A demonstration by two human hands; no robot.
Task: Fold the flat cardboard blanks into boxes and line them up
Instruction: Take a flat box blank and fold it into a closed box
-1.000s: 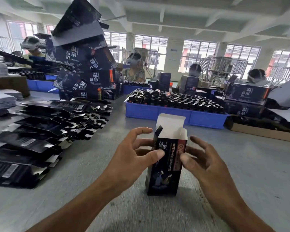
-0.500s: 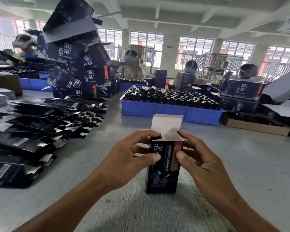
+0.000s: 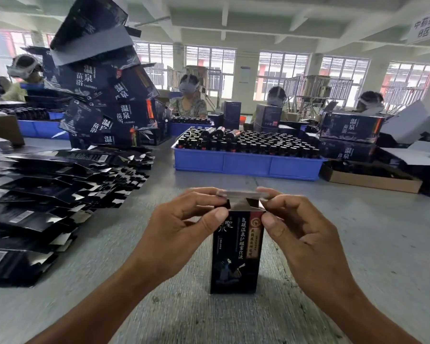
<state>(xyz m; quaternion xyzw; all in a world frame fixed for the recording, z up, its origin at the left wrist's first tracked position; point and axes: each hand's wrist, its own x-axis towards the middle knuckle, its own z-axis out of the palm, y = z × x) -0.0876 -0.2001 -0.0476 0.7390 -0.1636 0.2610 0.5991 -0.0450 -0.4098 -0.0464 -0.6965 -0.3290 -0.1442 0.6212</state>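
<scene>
Tabletop [image 3: 358, 244]: grey, carries all items.
Flat blanks [image 3: 47, 207]: black, stacked in overlapping rows at left.
Blue tray [image 3: 246, 165]: holds dark bottles, beyond the box.
Box [image 3: 236, 252]: upright at centre, top flap partly folded down.
Left hand [image 3: 181, 227]: pinches the box's top left corner.
Right hand [image 3: 301, 232]: pinches the top right corner.

Light: bright, even daylight from the windows [image 3: 278, 75] along the far wall, panes blown out white | Shadows: soft, faint on the grey table [image 3: 358, 244] | Glare: sheen on the flat blanks [image 3: 47, 194] | Blur: slight softness overall | Distortion: wide-angle bowing at edges, ceiling beams curve.
</scene>
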